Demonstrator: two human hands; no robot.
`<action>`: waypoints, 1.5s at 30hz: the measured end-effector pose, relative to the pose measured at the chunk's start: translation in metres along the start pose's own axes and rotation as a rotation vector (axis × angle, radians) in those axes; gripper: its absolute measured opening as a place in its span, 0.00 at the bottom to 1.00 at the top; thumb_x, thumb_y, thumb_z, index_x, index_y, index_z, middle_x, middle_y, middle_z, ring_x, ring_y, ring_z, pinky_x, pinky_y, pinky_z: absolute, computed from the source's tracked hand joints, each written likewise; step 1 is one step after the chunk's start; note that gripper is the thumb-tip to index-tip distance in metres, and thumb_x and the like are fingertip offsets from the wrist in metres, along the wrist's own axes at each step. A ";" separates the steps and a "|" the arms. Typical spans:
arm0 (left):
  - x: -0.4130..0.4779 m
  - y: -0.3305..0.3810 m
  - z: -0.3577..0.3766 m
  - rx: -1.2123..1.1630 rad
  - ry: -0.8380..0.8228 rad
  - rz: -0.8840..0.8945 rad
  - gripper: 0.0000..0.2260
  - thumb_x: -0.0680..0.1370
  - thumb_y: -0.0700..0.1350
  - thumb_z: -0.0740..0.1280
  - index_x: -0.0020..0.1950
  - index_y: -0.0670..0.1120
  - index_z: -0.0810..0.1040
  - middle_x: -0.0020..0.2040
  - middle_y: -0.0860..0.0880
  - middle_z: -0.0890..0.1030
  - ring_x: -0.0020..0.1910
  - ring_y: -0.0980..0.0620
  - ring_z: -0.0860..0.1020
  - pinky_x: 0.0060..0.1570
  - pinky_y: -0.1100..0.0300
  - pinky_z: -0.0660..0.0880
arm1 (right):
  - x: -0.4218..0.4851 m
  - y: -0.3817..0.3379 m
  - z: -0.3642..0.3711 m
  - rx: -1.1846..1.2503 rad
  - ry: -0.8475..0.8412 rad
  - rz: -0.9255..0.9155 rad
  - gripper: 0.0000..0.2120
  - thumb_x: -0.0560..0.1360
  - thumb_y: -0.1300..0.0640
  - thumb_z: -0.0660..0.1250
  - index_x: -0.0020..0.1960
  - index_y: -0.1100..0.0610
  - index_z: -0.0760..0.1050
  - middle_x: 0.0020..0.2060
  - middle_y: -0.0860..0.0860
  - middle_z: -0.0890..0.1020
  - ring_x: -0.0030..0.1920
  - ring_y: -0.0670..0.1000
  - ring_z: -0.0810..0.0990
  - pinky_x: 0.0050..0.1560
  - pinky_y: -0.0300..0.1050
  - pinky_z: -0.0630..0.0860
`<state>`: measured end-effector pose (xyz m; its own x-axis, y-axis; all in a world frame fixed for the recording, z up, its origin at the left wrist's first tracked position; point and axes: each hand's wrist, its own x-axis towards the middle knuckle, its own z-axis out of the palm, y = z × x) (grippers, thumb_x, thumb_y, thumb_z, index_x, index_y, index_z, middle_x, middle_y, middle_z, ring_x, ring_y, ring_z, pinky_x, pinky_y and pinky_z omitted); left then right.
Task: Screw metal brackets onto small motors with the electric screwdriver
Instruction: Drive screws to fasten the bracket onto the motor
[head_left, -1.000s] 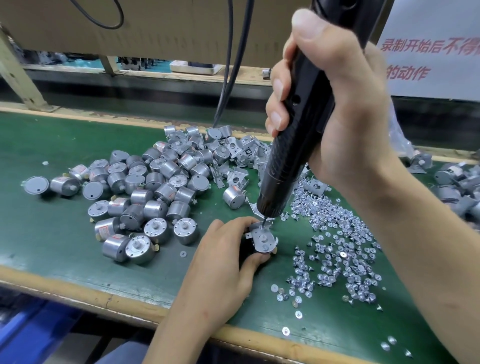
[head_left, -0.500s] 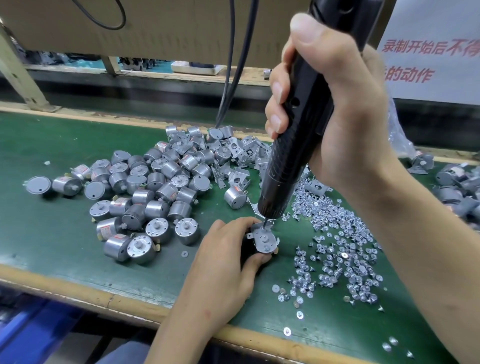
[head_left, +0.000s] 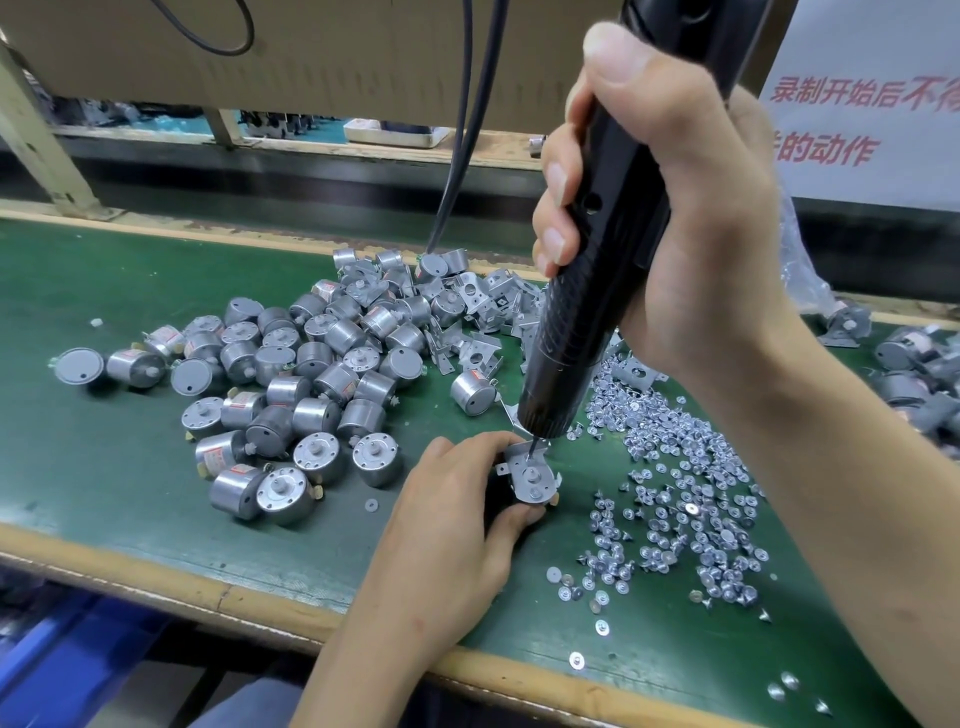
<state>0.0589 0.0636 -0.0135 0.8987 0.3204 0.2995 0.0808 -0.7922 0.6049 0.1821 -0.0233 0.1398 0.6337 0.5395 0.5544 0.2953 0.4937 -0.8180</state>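
Head view: a metal bracket (head_left: 530, 467) sits on top of a small motor (head_left: 540, 499), close to the front edge of the green desk (head_left: 104, 467), about midway along it. The left hand (head_left: 457, 519) grips the motor, fingers and thumb curled round its sides, so its body is mostly hidden. The bit of the black electric screwdriver (head_left: 587, 291) touches the bracket's far part. The right hand (head_left: 691, 218) is clamped round the screwdriver's barrel, thumb uppermost; the tool's top is cut off by the frame.

Loose screws (head_left: 675, 493) lie scattered toward the right of the held motor. A heap of bare motors (head_left: 311, 374) lies to its left, with loose brackets (head_left: 478, 312) behind, nearer the back edge. Red labels on some motors are too small to read. Further motors (head_left: 914, 364) lie at the right edge, partly cut off. A white sign (head_left: 857, 171) behind the desk reads "录制开始后不得" and "的动作" in red, both lines incomplete.
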 end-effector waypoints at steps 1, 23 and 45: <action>0.000 0.000 0.000 0.000 0.001 0.001 0.18 0.74 0.49 0.73 0.61 0.59 0.73 0.54 0.77 0.67 0.51 0.63 0.71 0.53 0.79 0.61 | 0.000 0.000 0.000 -0.002 -0.002 -0.001 0.11 0.78 0.56 0.63 0.40 0.61 0.69 0.30 0.55 0.73 0.25 0.55 0.71 0.30 0.46 0.69; 0.001 0.002 0.001 -0.003 0.020 0.020 0.18 0.74 0.48 0.73 0.61 0.57 0.74 0.51 0.76 0.68 0.50 0.61 0.71 0.53 0.77 0.62 | 0.002 0.004 0.005 -0.002 0.015 -0.018 0.11 0.78 0.57 0.64 0.39 0.61 0.69 0.28 0.55 0.73 0.23 0.55 0.71 0.29 0.43 0.69; 0.001 0.005 0.002 0.036 0.059 0.031 0.18 0.73 0.49 0.74 0.61 0.53 0.75 0.44 0.72 0.65 0.48 0.58 0.71 0.51 0.73 0.64 | 0.010 0.013 0.010 -0.084 0.035 -0.004 0.14 0.80 0.64 0.67 0.37 0.60 0.68 0.26 0.55 0.72 0.22 0.53 0.70 0.28 0.43 0.69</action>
<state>0.0612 0.0589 -0.0111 0.8743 0.3247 0.3608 0.0700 -0.8199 0.5682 0.1849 -0.0045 0.1361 0.6566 0.5131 0.5529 0.3555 0.4360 -0.8267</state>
